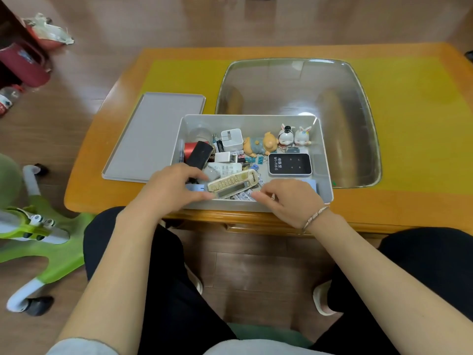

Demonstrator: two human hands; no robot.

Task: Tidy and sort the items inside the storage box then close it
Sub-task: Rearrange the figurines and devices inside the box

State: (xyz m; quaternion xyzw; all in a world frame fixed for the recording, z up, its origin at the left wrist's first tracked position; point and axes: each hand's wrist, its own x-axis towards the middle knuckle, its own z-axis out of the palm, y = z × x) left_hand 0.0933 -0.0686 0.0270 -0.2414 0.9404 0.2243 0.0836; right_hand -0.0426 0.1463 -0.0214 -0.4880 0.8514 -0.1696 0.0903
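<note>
An open grey storage box (325, 155) sits at the near edge of the table, full of mixed small items. Its flat grey lid (153, 137) lies to its left. My left hand (171, 190) grips the near end of a yellowed remote control (234, 184) lying slantwise at the box's front. My right hand (289, 201) reaches over the front wall, its fingertips pinching small batteries (245, 196) under the remote. Further back lie a black-faced WiFi device (289, 164), a white charger (232, 139), a pig figurine (261, 145) and two rabbit figurines (294, 135).
The box stands on a wooden table with a yellow mat (414, 119). A clear plastic tray (297, 98) lies behind the box. A green-and-white chair base (51, 239) is on the floor to the left. My knees sit below the table edge.
</note>
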